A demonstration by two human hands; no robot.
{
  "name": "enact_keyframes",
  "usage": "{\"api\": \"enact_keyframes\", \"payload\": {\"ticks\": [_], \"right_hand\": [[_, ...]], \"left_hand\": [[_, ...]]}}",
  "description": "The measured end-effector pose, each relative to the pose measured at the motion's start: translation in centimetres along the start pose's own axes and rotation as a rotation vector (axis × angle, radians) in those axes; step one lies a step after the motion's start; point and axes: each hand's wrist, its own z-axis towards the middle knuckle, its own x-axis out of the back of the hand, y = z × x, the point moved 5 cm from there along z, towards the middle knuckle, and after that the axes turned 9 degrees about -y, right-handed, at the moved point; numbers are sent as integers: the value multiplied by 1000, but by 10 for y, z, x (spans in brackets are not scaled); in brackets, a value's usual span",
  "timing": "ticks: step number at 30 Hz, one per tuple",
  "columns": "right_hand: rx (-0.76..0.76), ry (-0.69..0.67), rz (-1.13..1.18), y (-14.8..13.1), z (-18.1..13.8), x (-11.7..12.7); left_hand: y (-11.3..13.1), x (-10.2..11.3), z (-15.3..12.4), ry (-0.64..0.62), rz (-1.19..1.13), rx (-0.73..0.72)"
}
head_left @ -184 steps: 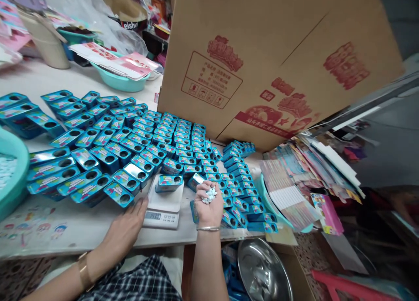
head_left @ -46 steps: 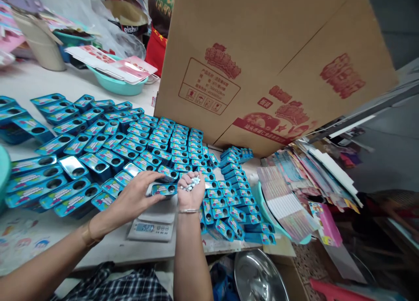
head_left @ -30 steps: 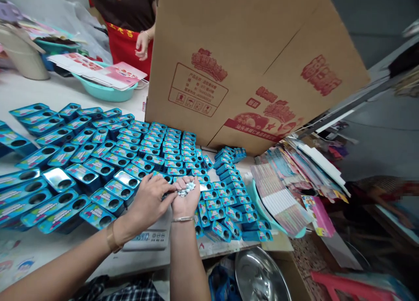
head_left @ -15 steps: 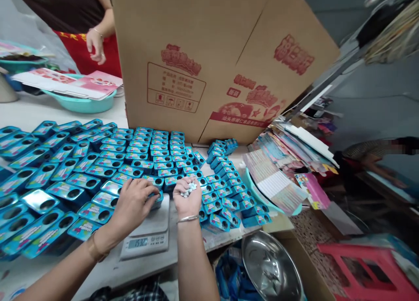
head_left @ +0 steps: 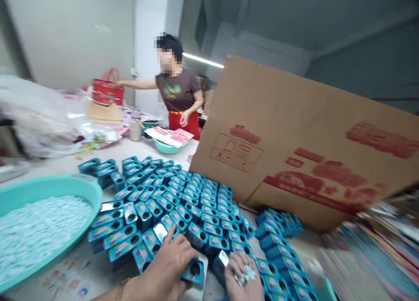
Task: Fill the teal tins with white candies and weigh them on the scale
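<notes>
Two hands work at the near edge of the desk [head_left: 137, 149]. The left hand [head_left: 163, 272] is closed around a blue tin [head_left: 194, 270]. The right hand [head_left: 242, 282] is half curled, palm up, cradling white candies [head_left: 246, 275]. Rows of open tins [head_left: 183, 205] spread beyond, with a teal basin [head_left: 97, 195] at the left and a cardboard box [head_left: 294, 152] behind.

The left hand [head_left: 165, 266] lies palm down at the near edge, fingers curled around a small blue tin box [head_left: 194, 269], and its bare forearm runs off to the near left. Just to its right, the right hand [head_left: 240, 280] is turned palm up and cupped, cradling small white tablets [head_left: 247, 275].
</notes>
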Motion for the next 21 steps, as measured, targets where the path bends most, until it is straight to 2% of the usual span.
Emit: {"api": "enact_keyframes", "payload": {"ticks": [2,4,6,9,13,17,19,21], "right_hand": [[-34,-8,-47,-7,1,0],[-58,42,-57,-11,-4,-3],[-44,113,-40,-11,-10,-8],[-23,189,-1,-3,-18,-19],[-15,218,63,8,-20,-30],[-26,112,-7,8,-15,-31],[-21,83,-19,8,-11,-25],[5,89,15,8,-10,-20]], "left_hand": [[3,21,-41,-45,-52,14],[-4,34,-87,-58,-66,10],[-25,36,-128,-11,-38,25],[-71,23,-168,94,67,138],[-127,3,-179,169,229,354],[-163,0,-175,303,338,504],[-174,2,-179,405,357,517],[-179,5,-183,505,363,471]]}}
